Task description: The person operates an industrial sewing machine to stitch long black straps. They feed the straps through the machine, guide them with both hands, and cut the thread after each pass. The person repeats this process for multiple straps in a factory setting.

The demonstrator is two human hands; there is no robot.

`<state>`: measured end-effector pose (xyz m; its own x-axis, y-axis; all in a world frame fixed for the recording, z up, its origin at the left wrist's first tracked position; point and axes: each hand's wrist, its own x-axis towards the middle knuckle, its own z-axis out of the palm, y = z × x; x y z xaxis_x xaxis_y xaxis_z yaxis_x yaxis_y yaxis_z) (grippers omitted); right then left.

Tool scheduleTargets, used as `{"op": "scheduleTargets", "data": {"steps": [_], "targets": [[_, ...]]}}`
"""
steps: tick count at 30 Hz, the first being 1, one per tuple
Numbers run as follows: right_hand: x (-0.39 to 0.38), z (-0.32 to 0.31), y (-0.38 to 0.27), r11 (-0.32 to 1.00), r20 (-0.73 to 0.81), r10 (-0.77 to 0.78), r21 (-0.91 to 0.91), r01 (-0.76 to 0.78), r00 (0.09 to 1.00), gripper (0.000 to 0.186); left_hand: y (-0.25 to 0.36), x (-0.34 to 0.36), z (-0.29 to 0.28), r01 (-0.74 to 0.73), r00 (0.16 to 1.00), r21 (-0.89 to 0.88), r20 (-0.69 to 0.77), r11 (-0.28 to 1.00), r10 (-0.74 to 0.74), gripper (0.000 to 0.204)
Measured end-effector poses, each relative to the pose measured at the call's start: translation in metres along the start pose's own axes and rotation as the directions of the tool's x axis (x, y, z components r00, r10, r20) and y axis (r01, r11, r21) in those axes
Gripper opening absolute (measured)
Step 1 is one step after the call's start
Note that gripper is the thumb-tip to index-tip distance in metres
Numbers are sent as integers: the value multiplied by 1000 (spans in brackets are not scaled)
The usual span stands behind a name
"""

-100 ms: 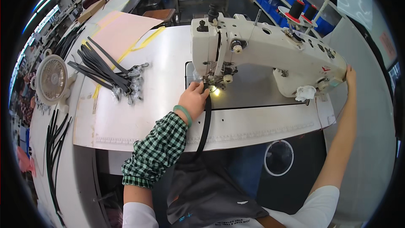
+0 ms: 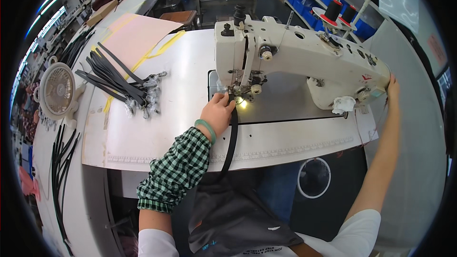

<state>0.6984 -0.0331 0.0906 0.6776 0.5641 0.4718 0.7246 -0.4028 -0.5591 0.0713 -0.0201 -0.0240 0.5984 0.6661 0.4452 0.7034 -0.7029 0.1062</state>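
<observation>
A white sewing machine (image 2: 295,52) stands on the table, its lamp lit by the needle. My left hand (image 2: 216,114), wearing a green bangle, is closed on a black strap (image 2: 233,138) just in front of the presser foot (image 2: 234,93). From there the strap hangs over the table's front edge toward my lap. The strap's end under the foot is hidden by my fingers. At the machine's far right end, my right hand (image 2: 393,87) curls round the handwheel side; the wheel and some fingers are hidden from view.
Left of the machine lies a bundle of black straps (image 2: 116,78) with plastic-wrapped ends. A small fan (image 2: 58,89) and more thin black strips (image 2: 61,171) are at the far left. Two black thread cones (image 2: 333,12) stand behind the machine. A pink sheet (image 2: 143,33) lies at the back left.
</observation>
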Motion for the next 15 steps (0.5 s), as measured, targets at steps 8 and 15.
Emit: {"op": "scheduleTargets", "data": {"steps": [8, 15], "targets": [[-25, 32, 74, 931, -215, 7, 358, 72, 977, 53, 0, 4, 3, -8, 1000, -50, -24, 999, 7, 31], [7, 0, 21, 989, 134, 145, -29, -143, 980, 53, -1, 0, 0, 1, 1000, 7, -31, 1000, -1, 29]]}}
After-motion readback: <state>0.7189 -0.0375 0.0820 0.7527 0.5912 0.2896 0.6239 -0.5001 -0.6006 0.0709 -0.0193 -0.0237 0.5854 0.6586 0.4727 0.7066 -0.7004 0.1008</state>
